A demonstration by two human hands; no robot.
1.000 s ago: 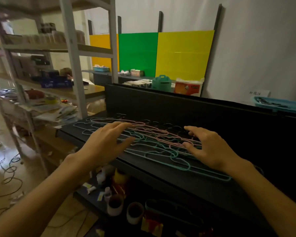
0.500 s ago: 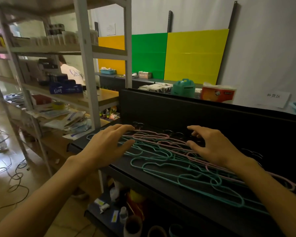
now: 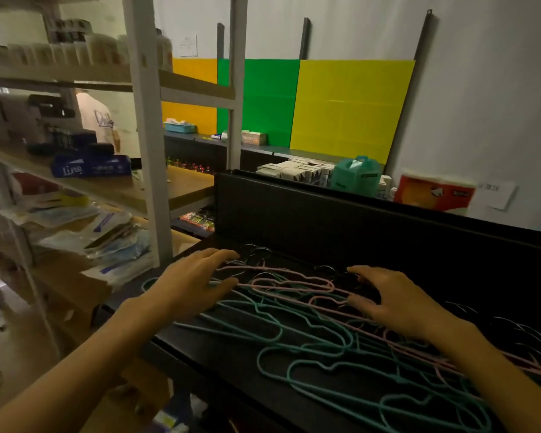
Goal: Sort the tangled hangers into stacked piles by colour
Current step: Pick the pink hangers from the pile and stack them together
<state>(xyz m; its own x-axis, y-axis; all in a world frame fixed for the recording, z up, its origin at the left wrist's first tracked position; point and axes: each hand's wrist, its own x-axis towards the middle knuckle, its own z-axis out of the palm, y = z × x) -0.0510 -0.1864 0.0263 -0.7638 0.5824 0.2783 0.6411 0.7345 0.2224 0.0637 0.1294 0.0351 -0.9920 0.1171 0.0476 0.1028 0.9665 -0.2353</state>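
Observation:
A tangle of thin hangers lies on a black shelf top (image 3: pixel 219 354). Teal hangers (image 3: pixel 306 367) spread across the near side, pink hangers (image 3: pixel 294 284) cross the middle, and black hangers (image 3: pixel 256 251) sit at the back, hard to make out against the dark surface. My left hand (image 3: pixel 194 285) rests flat on the tangle's left end, fingers spread over pink and teal wires. My right hand (image 3: pixel 394 298) hovers over the middle with fingers curled down at the pink and black hangers; I cannot see a wire clearly gripped.
A black back panel (image 3: pixel 356 220) rises behind the hangers. A grey metal shelving rack (image 3: pixel 147 151) with papers and boxes stands to the left. A person in a white shirt (image 3: pixel 97 120) stands behind it. Boxes, a teal container (image 3: pixel 355 176) and a red packet (image 3: pixel 434 193) sit beyond the panel.
The camera has swung left and moved closer. Both hands have stayed on the tangle, and the right hand's fingers have curled more over the pink and black hangers.

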